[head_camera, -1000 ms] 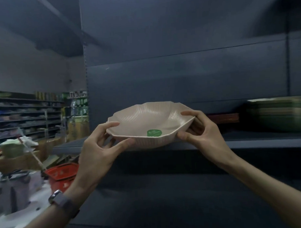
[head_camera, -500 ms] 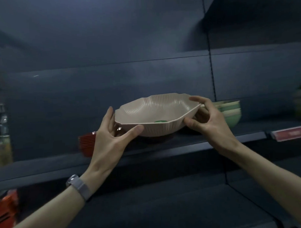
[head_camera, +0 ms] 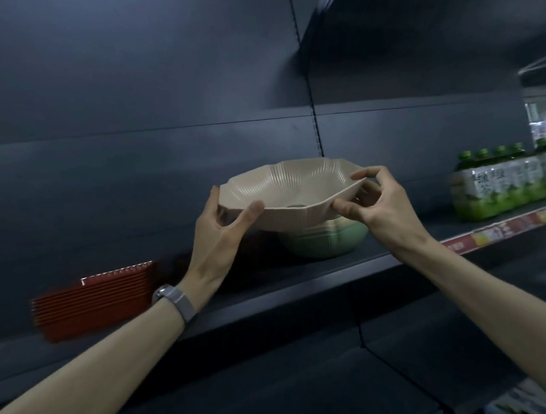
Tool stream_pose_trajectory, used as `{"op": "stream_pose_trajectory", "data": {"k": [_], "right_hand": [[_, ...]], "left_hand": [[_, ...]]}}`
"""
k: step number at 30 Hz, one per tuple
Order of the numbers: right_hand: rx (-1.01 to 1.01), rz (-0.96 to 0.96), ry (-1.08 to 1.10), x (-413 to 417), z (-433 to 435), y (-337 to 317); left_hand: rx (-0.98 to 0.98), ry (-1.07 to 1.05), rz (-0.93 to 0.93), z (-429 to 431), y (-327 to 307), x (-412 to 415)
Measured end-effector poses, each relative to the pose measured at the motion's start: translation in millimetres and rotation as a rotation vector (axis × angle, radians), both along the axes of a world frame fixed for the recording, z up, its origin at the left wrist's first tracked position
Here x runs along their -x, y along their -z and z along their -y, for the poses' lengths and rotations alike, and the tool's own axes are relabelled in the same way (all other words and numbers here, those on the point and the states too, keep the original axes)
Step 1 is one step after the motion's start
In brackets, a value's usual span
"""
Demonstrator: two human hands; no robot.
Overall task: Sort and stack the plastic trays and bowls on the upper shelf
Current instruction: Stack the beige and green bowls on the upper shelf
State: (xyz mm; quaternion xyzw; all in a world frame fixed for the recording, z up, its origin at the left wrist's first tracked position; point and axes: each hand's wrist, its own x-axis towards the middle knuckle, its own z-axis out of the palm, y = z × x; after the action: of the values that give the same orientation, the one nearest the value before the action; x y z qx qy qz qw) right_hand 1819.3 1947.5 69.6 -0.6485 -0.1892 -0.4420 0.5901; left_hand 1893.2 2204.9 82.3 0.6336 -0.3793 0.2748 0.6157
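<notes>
I hold a beige ribbed bowl [head_camera: 288, 192] with a wavy rim by both sides. My left hand [head_camera: 218, 236] grips its left rim, thumb in front and fingers behind. My right hand [head_camera: 378, 207] pinches its right rim. The bowl hangs just above a stack of green and cream bowls [head_camera: 324, 240] standing on the dark upper shelf [head_camera: 286, 282]; whether they touch is hidden. A stack of red plastic trays [head_camera: 94, 301] sits on the same shelf at the left.
Green-capped tea bottles [head_camera: 500, 182] stand in a row on the shelf at the right, above red price strips [head_camera: 498, 234]. A dark back panel closes the shelf behind. A lower shelf lies beneath my arms.
I have carried the beige bowl to the right along the shelf, and it now hangs over the green bowl stack. The red trays have slid further left in view.
</notes>
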Motion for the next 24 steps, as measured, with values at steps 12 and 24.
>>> {"op": "stream_pose_trajectory", "data": {"k": [12, 24], "right_hand": [[0.061, -0.085, 0.172, -67, 51, -27], [0.036, -0.138, 0.26, -133, 84, -33]], "left_hand": [[-0.116, -0.011, -0.07, 59, -25, -77], [-0.081, -0.092, -0.136, 98, -31, -136]]}}
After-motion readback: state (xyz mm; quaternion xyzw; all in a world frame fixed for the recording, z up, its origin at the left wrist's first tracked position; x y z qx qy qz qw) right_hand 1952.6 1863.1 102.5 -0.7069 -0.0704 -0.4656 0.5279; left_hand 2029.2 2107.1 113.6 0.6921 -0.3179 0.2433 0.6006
